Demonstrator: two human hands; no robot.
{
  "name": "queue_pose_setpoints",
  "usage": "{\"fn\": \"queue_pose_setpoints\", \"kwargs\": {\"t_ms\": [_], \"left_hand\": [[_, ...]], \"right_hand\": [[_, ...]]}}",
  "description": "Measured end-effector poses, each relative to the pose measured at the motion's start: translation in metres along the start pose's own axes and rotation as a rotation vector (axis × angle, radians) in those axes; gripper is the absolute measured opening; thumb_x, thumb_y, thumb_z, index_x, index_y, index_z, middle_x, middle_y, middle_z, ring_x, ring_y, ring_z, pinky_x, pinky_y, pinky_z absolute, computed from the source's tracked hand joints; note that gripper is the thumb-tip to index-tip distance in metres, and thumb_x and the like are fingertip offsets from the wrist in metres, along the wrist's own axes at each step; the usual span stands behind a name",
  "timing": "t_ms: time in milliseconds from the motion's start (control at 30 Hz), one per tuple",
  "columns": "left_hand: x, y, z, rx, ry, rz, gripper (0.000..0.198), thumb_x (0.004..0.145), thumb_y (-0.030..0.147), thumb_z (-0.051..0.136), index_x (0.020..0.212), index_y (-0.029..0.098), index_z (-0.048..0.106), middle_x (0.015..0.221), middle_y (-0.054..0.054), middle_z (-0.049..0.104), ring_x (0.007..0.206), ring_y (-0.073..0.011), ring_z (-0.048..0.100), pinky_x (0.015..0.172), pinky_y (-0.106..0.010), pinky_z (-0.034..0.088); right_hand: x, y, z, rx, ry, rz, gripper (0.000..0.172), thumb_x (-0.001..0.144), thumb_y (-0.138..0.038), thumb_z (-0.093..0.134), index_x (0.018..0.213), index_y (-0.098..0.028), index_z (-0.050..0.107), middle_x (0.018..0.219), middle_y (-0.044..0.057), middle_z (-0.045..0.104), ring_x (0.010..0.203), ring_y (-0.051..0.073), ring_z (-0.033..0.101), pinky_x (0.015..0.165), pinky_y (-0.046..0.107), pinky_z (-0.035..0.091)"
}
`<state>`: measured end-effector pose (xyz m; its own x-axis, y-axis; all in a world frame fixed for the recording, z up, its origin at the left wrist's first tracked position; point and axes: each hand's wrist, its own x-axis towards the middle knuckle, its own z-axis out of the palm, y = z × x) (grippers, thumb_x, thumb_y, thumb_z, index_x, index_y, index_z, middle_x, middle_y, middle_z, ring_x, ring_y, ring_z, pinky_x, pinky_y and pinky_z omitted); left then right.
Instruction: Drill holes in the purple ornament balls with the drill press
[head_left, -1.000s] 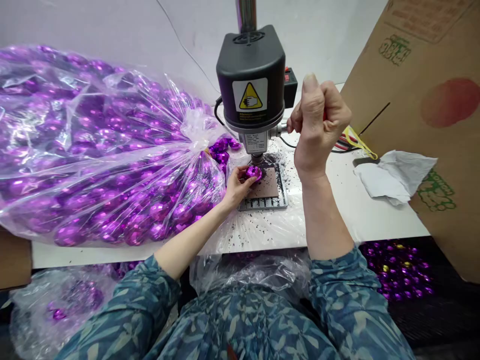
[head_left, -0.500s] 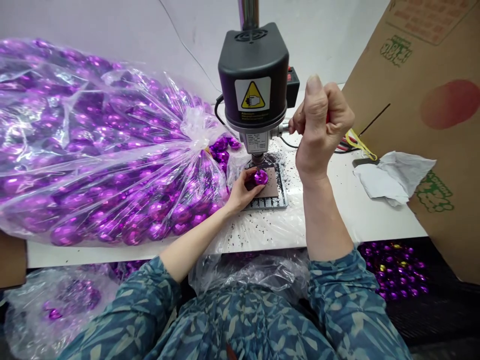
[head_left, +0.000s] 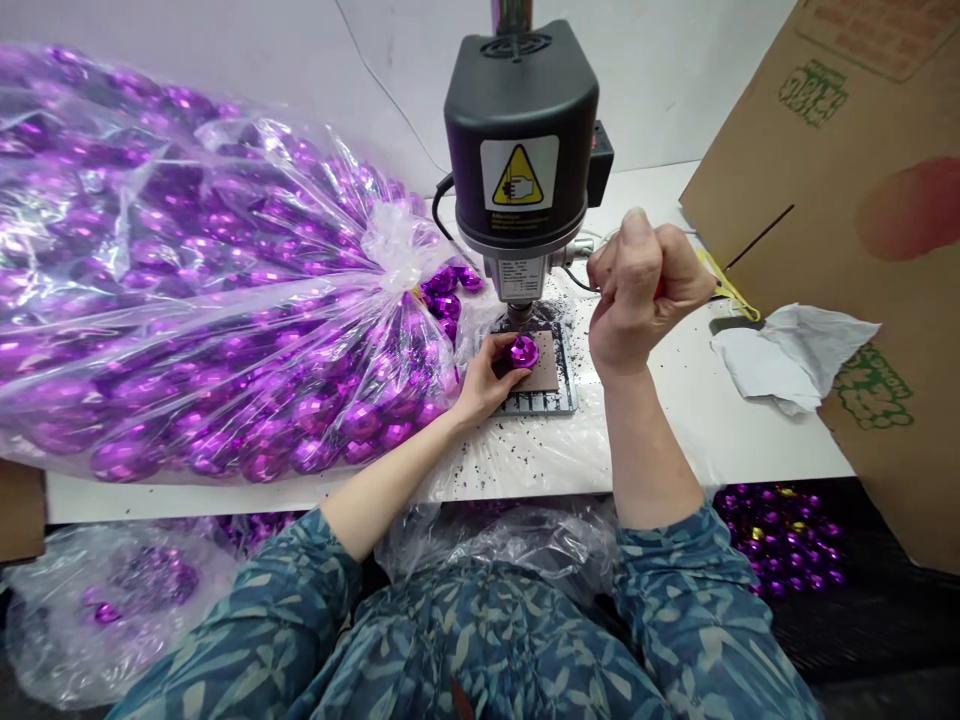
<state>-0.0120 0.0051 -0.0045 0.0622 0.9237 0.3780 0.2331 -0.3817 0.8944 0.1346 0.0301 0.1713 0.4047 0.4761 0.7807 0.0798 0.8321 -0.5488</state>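
Between the thumb and fingers of my left hand [head_left: 486,380] sits a shiny purple bauble [head_left: 524,351], held over a brown board [head_left: 544,372] on the slotted metal base [head_left: 559,405] of a drill press. The black drill press head [head_left: 521,140], with a yellow hand-warning label, stands directly above; its chuck [head_left: 519,313] is just over the bauble. My right hand [head_left: 637,280] is closed in a fist around the drill press lever at the machine's right. The fingers hide most of that lever; a bit of red shows at the grip.
A large clear bag [head_left: 225,300] of purple baubles fills the table's left side. Dark shavings lie around the base. Crumpled white paper [head_left: 787,355] and a yellow-handled tool [head_left: 731,290] lie at right, beside a tall cardboard box [head_left: 847,220]. More baubles [head_left: 784,540] sit below the table edge.
My right hand has moved downward with the lever. My left hand keeps the bauble in about the same place under the chuck. The view has shifted slightly.
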Motion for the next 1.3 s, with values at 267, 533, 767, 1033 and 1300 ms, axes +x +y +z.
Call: {"fn": "queue_pose_setpoints", "kwargs": {"t_ms": [267, 533, 767, 1033, 1300], "left_hand": [[0.000, 0.000, 0.000, -0.028, 0.008, 0.007, 0.054, 0.085, 0.033, 0.084, 0.130, 0.022, 0.057, 0.131, -0.013, 0.070, 0.122, -0.0276, 0.071, 0.110, -0.049, 0.057], [0.001, 0.001, 0.001, 0.008, 0.033, 0.007, 0.054, 0.083, 0.029, 0.085, 0.129, 0.021, 0.058, 0.131, -0.012, 0.070, 0.123, -0.0280, 0.069, 0.111, -0.049, 0.056], [0.001, 0.002, 0.001, 0.022, 0.024, -0.004, 0.051, 0.085, 0.031, 0.083, 0.128, 0.022, 0.057, 0.132, -0.012, 0.070, 0.127, -0.0279, 0.068, 0.113, -0.050, 0.054], [-0.022, 0.049, -0.013, 0.200, 0.033, 0.037, 0.039, 0.086, 0.032, 0.075, 0.117, 0.021, 0.055, 0.116, -0.010, 0.069, 0.101, -0.0230, 0.069, 0.087, -0.040, 0.059], [-0.138, 0.110, -0.044, 0.689, -1.077, 0.308, 0.031, 0.086, 0.029, 0.075, 0.114, 0.018, 0.064, 0.119, -0.014, 0.069, 0.093, -0.0253, 0.067, 0.077, -0.037, 0.055]], "right_hand": [[-0.010, 0.016, -0.005, 0.218, 0.021, -0.195, 0.062, 0.097, -0.041, 0.063, 0.059, -0.019, 0.020, 0.049, -0.005, 0.021, 0.042, 0.007, 0.024, 0.045, 0.030, 0.022], [-0.020, 0.025, -0.009, 0.198, 0.022, -0.277, 0.054, 0.096, -0.032, 0.058, 0.057, -0.020, 0.023, 0.050, -0.005, 0.022, 0.044, 0.009, 0.021, 0.047, 0.032, 0.024], [-0.018, 0.026, -0.005, 0.239, 0.070, -0.284, 0.062, 0.095, -0.035, 0.063, 0.055, -0.018, 0.019, 0.046, -0.006, 0.020, 0.039, 0.007, 0.022, 0.042, 0.030, 0.025], [0.039, -0.004, 0.020, 0.004, -0.041, 0.019, 0.073, 0.077, -0.095, 0.040, 0.062, -0.026, 0.020, 0.050, -0.005, 0.024, 0.042, 0.010, 0.023, 0.042, 0.034, 0.025], [0.038, -0.006, 0.019, 0.027, -0.038, 0.023, 0.072, 0.077, -0.094, 0.043, 0.064, -0.027, 0.021, 0.051, -0.006, 0.025, 0.040, 0.009, 0.025, 0.043, 0.034, 0.027]]}}
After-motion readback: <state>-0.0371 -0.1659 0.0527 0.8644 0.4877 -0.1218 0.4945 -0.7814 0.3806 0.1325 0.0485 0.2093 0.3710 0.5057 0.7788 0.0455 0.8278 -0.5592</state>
